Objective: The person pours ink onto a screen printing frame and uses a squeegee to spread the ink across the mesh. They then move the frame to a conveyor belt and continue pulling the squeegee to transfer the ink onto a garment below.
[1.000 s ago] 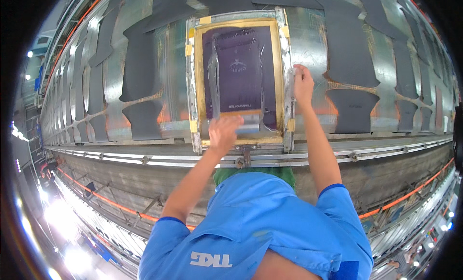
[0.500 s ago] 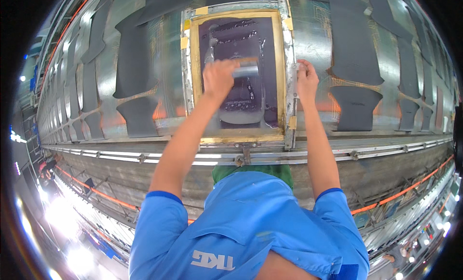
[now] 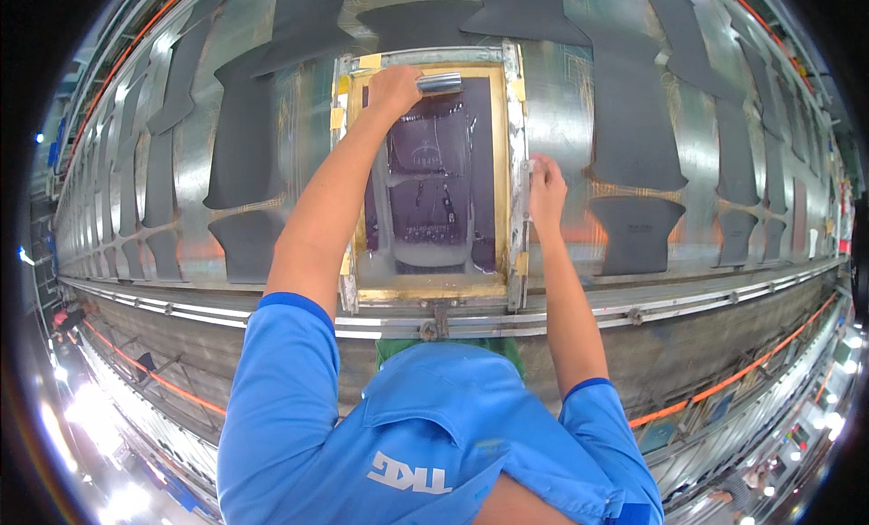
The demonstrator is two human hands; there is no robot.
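My left hand (image 3: pixel 396 89) is closed round a metal-bladed squeegee (image 3: pixel 441 83) at the far end of a screen-printing frame (image 3: pixel 513 253). Inside the yellow-edged frame lies a dark purple screen (image 3: pixel 484 190), with wet, pale fluid streaked along its sides and pooled at its near end. Light printed shapes show in the middle of the screen. My right hand (image 3: pixel 547 195) pinches the right rail of the frame about halfway along, its fingertips partly hidden.
Dark grey cut sheets (image 3: pixel 634 118) lie on the shiny metal table (image 3: pixel 552 90) on both sides of the frame. A metal rail (image 3: pixel 579 321) runs along the table's near edge. Orange bars (image 3: pixel 733 380) and bright lamps show farther out.
My left hand has pushed the squeegee from mid-screen to the far end of the frame. My right hand still holds the right rail. The whole view has shifted slightly.
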